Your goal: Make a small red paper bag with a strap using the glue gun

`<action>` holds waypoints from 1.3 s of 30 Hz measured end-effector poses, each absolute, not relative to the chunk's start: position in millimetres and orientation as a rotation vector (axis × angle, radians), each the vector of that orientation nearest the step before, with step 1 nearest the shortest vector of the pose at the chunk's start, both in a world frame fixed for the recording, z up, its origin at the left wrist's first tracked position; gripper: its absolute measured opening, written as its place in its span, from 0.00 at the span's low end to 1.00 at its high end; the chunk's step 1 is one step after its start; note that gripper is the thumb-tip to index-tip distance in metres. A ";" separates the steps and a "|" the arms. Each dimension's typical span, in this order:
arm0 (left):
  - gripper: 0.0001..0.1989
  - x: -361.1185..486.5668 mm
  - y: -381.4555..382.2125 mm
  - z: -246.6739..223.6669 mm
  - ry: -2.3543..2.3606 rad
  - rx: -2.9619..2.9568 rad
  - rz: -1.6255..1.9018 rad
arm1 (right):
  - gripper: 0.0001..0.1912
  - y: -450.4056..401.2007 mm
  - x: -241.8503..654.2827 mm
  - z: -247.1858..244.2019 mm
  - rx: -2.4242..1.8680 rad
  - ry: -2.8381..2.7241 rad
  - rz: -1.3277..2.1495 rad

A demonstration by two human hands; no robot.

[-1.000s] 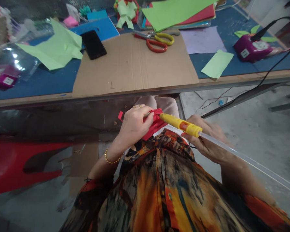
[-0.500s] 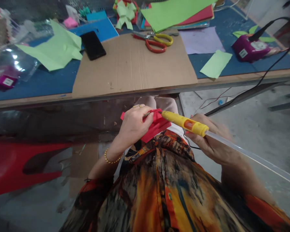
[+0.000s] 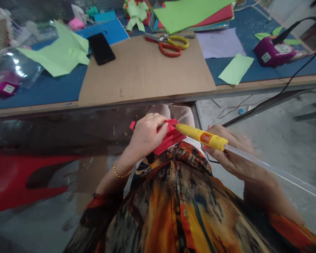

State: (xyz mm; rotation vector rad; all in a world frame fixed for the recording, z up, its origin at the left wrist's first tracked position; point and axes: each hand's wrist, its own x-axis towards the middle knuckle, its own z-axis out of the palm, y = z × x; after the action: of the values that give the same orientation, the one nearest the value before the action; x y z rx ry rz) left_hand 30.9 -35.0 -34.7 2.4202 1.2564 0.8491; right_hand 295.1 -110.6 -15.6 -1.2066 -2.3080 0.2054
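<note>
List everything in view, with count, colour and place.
Glue gun: one, yellow, in right hand.
Glue stick: one, clear, gun's rear.
Thin piece: apparently one, red, in left hand.
Scissors: one pair, red and yellow handles, on cardboard.
Phone: one, black, cardboard's far left.
Cardboard: one, brown, table's middle.
Table: one, blue top, ahead.
Boxy devices: two, purple, table's left and right.
Crumpled sheet: one, pale green, table's left.
Small sheet: one, pale green, table's right.
Flat sheet: one, lilac, right of scissors.
Plastic item: one, red, lower left.
Back clutter: count unclear, mixed colours.
Left hand: one, gripping thin piece.
Right hand: one, around glue gun.
</note>
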 end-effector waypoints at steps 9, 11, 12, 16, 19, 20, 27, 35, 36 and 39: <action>0.13 30.8 -35.3 -34.3 1.206 2.449 0.804 | 0.08 -113.6 293.6 -19.9 -1.257 -2.332 0.289; 0.13 30.3 -34.6 -34.5 1.205 2.440 0.815 | 0.08 -113.4 293.3 -18.8 -1.259 -2.346 0.249; 0.13 30.0 -34.2 -34.4 1.204 2.436 0.824 | 0.08 -112.9 293.7 -18.1 -1.254 -2.346 0.222; 0.12 29.0 -32.7 -34.5 1.180 2.420 0.855 | 0.08 -112.1 299.5 -16.7 -1.272 -2.324 0.216; 0.12 29.4 -31.4 -35.4 1.183 2.415 0.869 | 0.07 -113.2 304.5 -16.3 -1.291 -2.319 0.303; 0.13 29.7 -31.1 -35.6 1.190 2.416 0.865 | 0.07 -113.3 304.9 -15.6 -1.281 -2.319 0.317; 0.12 30.6 -31.7 -32.5 1.148 2.422 0.793 | 0.21 -110.0 296.1 -8.5 -1.153 -2.395 0.196; 0.13 30.4 -30.6 -33.4 1.145 2.416 0.820 | 0.13 -112.2 301.3 -9.3 -1.175 -2.379 0.096; 0.13 30.7 -30.6 -33.4 1.149 2.421 0.815 | 0.15 -112.1 301.0 -8.3 -1.167 -2.387 0.112; 0.12 31.4 -31.1 -33.4 1.149 2.445 0.804 | 0.17 -111.2 298.5 -4.2 -1.148 -2.418 0.177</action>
State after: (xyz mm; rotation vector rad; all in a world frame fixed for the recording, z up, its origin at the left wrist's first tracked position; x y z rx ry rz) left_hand 31.4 -31.1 -33.4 2.4447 1.1493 0.8044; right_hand 298.5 -111.2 -4.2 -1.1477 -2.4179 0.1773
